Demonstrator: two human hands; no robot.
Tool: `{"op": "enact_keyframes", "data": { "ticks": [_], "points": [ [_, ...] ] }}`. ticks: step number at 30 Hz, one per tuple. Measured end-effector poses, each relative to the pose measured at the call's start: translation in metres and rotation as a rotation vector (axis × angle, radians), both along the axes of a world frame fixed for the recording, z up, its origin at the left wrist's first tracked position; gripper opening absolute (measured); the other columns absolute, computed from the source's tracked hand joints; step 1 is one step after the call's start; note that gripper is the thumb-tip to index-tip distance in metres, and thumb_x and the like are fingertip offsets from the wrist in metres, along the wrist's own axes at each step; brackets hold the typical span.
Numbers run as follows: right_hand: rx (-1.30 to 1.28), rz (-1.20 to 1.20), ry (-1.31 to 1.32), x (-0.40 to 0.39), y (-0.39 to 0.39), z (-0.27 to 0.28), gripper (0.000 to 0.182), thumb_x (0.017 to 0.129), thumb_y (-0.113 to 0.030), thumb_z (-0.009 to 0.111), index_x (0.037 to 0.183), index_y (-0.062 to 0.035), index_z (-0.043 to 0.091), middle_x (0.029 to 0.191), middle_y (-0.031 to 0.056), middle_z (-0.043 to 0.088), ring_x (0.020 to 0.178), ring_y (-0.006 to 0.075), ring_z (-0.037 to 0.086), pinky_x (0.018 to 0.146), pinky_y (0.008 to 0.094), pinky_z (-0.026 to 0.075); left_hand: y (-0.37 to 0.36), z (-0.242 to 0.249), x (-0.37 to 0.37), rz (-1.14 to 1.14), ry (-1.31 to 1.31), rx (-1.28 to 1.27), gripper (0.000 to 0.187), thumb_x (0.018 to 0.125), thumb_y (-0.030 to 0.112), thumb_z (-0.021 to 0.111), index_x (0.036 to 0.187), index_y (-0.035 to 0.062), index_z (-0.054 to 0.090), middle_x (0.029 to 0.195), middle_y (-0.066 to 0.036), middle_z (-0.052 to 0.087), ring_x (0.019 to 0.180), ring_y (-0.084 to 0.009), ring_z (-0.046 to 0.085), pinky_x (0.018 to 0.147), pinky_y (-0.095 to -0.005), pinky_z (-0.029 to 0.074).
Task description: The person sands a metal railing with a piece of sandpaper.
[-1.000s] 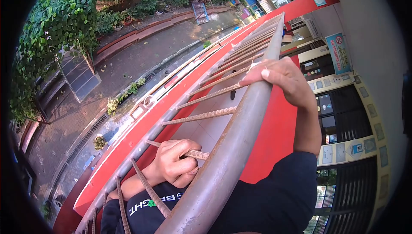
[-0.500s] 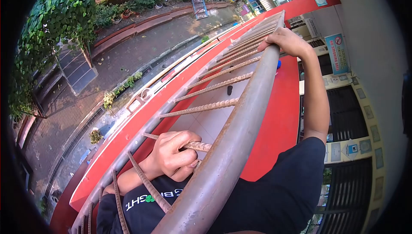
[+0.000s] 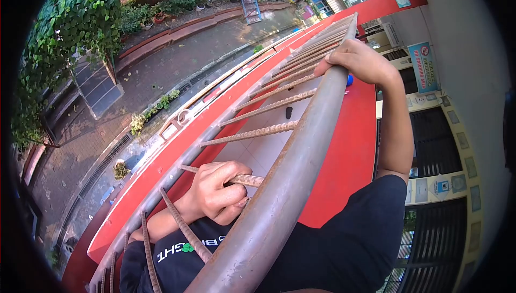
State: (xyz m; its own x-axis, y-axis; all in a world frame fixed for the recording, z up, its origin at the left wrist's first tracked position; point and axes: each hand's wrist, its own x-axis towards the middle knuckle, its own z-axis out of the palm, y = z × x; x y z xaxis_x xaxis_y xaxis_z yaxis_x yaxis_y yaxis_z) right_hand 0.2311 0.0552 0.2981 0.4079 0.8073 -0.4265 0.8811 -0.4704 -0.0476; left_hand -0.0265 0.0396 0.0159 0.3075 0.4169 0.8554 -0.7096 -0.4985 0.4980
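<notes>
A long metal ladder [image 3: 293,174] slants from the bottom of the view up to the top right, with round grey side rails and ribbed rusty rungs. My left hand [image 3: 219,191] comes through from the left side and is closed in a fist around one ribbed rung [image 3: 250,180]. Higher up, my right hand [image 3: 359,61] wraps over the near side rail, thumb on the rung side. Its other fingers are largely hidden by the rail. The dark shirt [image 3: 344,234] on my body shows behind and beside the ladder.
A red-edged ledge [image 3: 145,201] runs along the ladder's left. Beyond it lie a paved path [image 3: 161,78] and plants [image 3: 75,19]. At right stand a wall with louvred windows [image 3: 435,142] and a no-smoking sign [image 3: 423,67]. A dark object [image 3: 288,113] lies on the pale floor.
My right hand has slid slightly down the rail towards me. My left hand stays on the same rung, and the ladder shifts only a little in view.
</notes>
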Motion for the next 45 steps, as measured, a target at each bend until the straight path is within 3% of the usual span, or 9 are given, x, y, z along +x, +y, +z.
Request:
{"op": "enact_keyframes", "data": {
  "ticks": [10, 13, 18, 21, 25, 28, 33, 42, 45],
  "points": [
    [-0.089, 0.005, -0.164, -0.023, -0.006, 0.003, 0.036, 0.101, -0.026, 0.055, 0.104, 0.0018, 0.077, 0.095, 0.0176, 0.076, 0.09, 0.0211, 0.069, 0.09, 0.0305, 0.05, 0.0, 0.005, -0.002, 0.016, 0.0, -0.011, 0.019, 0.072, 0.011, 0.063, 0.062, 0.0035, 0.048, 0.083, -0.018, 0.059, 0.055, -0.0235, 0.056, 0.047, -0.0346, 0.045],
    [0.248, 0.53, 0.533, -0.101, -0.039, -0.005, 0.044, 0.099, -0.027, 0.045, 0.107, 0.0026, 0.077, 0.095, 0.0198, 0.076, 0.091, 0.0273, 0.072, 0.089, 0.034, 0.052, -0.002, 0.002, 0.0, 0.027, -0.014, -0.023, 0.02, 0.072, 0.011, 0.063, 0.062, 0.0035, 0.048, 0.082, -0.018, 0.06, 0.054, -0.024, 0.055, 0.046, -0.035, 0.044],
    [0.067, -0.03, 0.111, -0.059, -0.039, -0.008, 0.033, 0.102, -0.021, 0.053, 0.109, 0.0009, 0.076, 0.095, 0.0165, 0.076, 0.09, 0.0258, 0.071, 0.089, 0.0353, 0.053, 0.0, 0.005, -0.005, -0.005, 0.03, -0.011, 0.021, 0.072, 0.012, 0.063, 0.062, 0.0027, 0.047, 0.081, -0.019, 0.059, 0.054, -0.0256, 0.055, 0.046, -0.0354, 0.044],
    [0.425, 0.582, 0.275, -0.136, -0.06, -0.014, 0.044, 0.102, -0.027, 0.044, 0.108, 0.0034, 0.076, 0.092, 0.0157, 0.075, 0.084, 0.0239, 0.071, 0.083, 0.0316, 0.053, -0.002, 0.005, -0.005, -0.013, 0.046, -0.054, 0.021, 0.072, 0.011, 0.063, 0.062, 0.0025, 0.047, 0.082, -0.019, 0.059, 0.054, -0.0257, 0.055, 0.047, -0.0355, 0.045],
    [0.209, -0.034, 0.171, -0.077, -0.036, -0.014, 0.031, 0.1, -0.018, 0.054, 0.108, 0.0019, 0.075, 0.086, 0.0153, 0.073, 0.081, 0.0308, 0.069, 0.081, 0.0376, 0.053, -0.003, 0.002, -0.002, 0.037, 0.002, -0.011, 0.02, 0.071, 0.01, 0.064, 0.063, 0.0025, 0.047, 0.083, -0.019, 0.06, 0.055, -0.0254, 0.056, 0.047, -0.0353, 0.045],
    [0.455, 0.577, 0.345, -0.108, -0.053, -0.023, 0.037, 0.101, -0.023, 0.051, 0.104, 0.0031, 0.076, 0.074, 0.0134, 0.071, 0.065, 0.0206, 0.066, 0.067, 0.0344, 0.054, 0.0, 0.005, -0.001, 0.037, -0.003, -0.017, 0.018, 0.07, 0.009, 0.064, 0.063, 0.0025, 0.048, 0.084, -0.018, 0.06, 0.056, -0.0249, 0.057, 0.047, -0.0353, 0.045],
    [0.166, 0.025, 0.152, -0.088, -0.039, -0.02, 0.039, 0.097, -0.02, 0.046, 0.102, 0.0021, 0.077, 0.096, 0.0167, 0.076, 0.094, 0.0291, 0.072, 0.088, 0.0416, 0.05, -0.001, 0.003, -0.003, -0.009, 0.021, -0.006, 0.016, 0.069, 0.009, 0.064, 0.065, 0.0026, 0.049, 0.085, -0.017, 0.06, 0.057, -0.0244, 0.057, 0.048, -0.0357, 0.046],
    [0.132, 0.006, 0.221, -0.105, -0.039, -0.026, 0.027, 0.095, -0.018, 0.058, 0.091, 0.0003, 0.077, 0.067, 0.0161, 0.062, 0.069, 0.0281, 0.065, 0.069, 0.035, 0.05, -0.001, 0.005, -0.003, -0.004, 0.011, -0.017, 0.015, 0.069, 0.009, 0.064, 0.066, 0.0029, 0.051, 0.087, -0.017, 0.06, 0.057, -0.0239, 0.057, 0.048, -0.0354, 0.046],
    [0.473, 0.603, 0.256, -0.133, -0.054, -0.029, 0.028, 0.093, -0.016, 0.061, 0.073, 0.0009, 0.069, 0.065, 0.0172, 0.062, 0.067, 0.0237, 0.066, 0.062, 0.0351, 0.049, -0.002, 0.004, -0.004, -0.006, 0.026, -0.002, 0.015, 0.07, 0.009, 0.063, 0.066, 0.0031, 0.05, 0.086, -0.017, 0.06, 0.057, -0.0239, 0.057, 0.048, -0.0354, 0.046]
  ]
}}
